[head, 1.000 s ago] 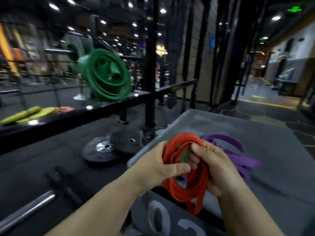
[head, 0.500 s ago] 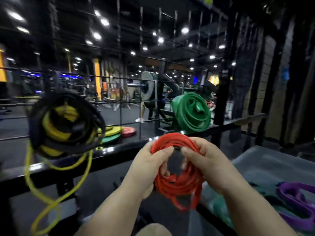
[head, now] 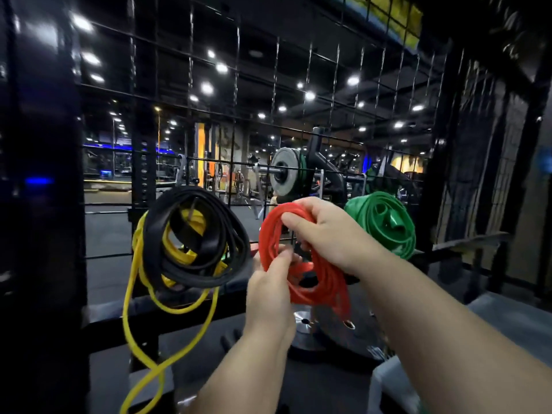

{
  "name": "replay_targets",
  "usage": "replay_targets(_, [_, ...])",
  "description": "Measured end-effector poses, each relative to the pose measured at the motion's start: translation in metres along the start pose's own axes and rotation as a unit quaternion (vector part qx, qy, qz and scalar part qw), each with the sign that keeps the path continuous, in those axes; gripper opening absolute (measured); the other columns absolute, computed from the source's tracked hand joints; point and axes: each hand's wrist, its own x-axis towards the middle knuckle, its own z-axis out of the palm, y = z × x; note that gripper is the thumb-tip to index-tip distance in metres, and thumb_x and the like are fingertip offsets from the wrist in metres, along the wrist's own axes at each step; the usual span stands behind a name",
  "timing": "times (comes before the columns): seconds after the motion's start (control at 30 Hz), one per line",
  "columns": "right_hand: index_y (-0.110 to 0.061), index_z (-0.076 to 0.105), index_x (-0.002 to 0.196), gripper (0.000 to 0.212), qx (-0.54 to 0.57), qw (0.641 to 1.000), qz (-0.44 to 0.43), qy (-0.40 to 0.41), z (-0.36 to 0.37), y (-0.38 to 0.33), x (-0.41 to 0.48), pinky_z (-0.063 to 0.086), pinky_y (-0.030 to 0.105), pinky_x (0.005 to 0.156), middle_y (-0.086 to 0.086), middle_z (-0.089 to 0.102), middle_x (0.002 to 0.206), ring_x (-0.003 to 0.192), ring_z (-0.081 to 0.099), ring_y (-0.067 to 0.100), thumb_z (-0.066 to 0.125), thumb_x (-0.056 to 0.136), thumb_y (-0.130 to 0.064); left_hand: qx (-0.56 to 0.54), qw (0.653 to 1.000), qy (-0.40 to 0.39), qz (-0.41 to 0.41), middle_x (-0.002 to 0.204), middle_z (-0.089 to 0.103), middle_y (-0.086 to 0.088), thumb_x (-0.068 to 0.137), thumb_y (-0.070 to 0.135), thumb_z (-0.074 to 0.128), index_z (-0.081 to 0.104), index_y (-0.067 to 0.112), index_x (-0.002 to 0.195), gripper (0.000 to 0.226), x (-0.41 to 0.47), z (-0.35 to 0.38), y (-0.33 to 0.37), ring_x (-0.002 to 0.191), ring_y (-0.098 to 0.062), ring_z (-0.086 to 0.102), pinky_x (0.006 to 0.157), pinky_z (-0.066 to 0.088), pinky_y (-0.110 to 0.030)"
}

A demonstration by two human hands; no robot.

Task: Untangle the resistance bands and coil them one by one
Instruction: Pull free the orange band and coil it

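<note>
Bands: one red coil (head: 268, 243), one black coil (head: 194, 279), one yellow band (head: 128, 309), one green coil (head: 385, 225).
Red coil: held before the wire grid (head: 274, 85), between black and green.
Left hand (head: 270, 289): pinches its lower strands.
Right hand (head: 325, 234): fingers curled round its top.
Room: dim gym, two weight plates (head: 337, 336) on the floor.

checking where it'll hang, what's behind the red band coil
Behind the red band coil, gripped by the left hand and right hand, stands the black wire grid, with the green coil to its right. Any hook there is hidden by them.
</note>
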Motion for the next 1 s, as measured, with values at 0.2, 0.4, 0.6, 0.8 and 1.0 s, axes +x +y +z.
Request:
replay_targets(0.2, [-0.018,0.061,0.113,0.027,-0.155,0.983,-0.062,-0.077,0.002,-0.026,0.028,0.041,0.020,0.078,-0.003,0.059,0.105,0.095,0.056,0.011,0.053,0.097,-0.039,-0.043,0.996,0.076,0.017,0.078,0.071,0.002,0.094,0.026,0.059,0.067,0.021,0.090,0.011,0.011,0.015,0.002,0.082,-0.019,0.068,0.080,0.057,-0.042])
replay_targets(0.4, [-0.022,0.057,0.124,0.032,-0.145,0.981,-0.064,-0.115,0.003,-0.030,0.047,0.045,0.023,0.086,-0.006,0.061,0.112,0.100,0.059,0.008,0.054,0.097,-0.039,-0.025,0.994,0.094,0.042,0.118,0.066,-0.007,0.085,0.048,0.061,0.061,0.037,0.103,0.021,0.022,0.017,-0.002,0.110,-0.024,0.062,0.097,0.050,-0.048])
replay_targets(0.6, [-0.026,0.056,0.115,0.021,-0.115,0.984,-0.064,-0.124,0.003,-0.022,0.053,0.043,0.013,0.077,-0.012,0.060,0.100,0.090,0.058,0.000,0.054,0.097,-0.038,-0.061,0.994,0.075,0.056,0.113,0.066,-0.003,0.097,0.034,0.054,0.062,0.037,0.098,0.008,0.029,0.023,-0.005,0.108,-0.022,0.063,0.090,0.054,-0.042])
replay_targets(0.8, [-0.025,0.058,0.112,0.017,-0.082,0.990,-0.070,-0.093,-0.002,-0.014,0.057,0.043,0.007,0.069,-0.016,0.061,0.098,0.082,0.058,-0.008,0.055,0.098,-0.034,-0.040,0.990,0.104,0.082,0.111,0.066,0.003,0.089,0.044,0.060,0.057,0.040,0.108,0.020,0.040,0.025,-0.007,0.100,-0.014,0.065,0.088,0.053,-0.037])
replay_targets(1.0, [-0.018,0.059,0.115,0.022,-0.048,0.994,-0.057,-0.078,-0.003,-0.009,0.062,0.047,0.006,0.067,-0.009,0.068,0.092,0.075,0.063,-0.008,0.054,0.099,-0.033,-0.010,0.991,0.107,0.075,0.103,0.057,0.021,0.080,0.058,0.056,0.051,0.051,0.117,0.039,0.051,0.026,-0.004,0.106,-0.014,0.057,0.101,0.045,-0.042])
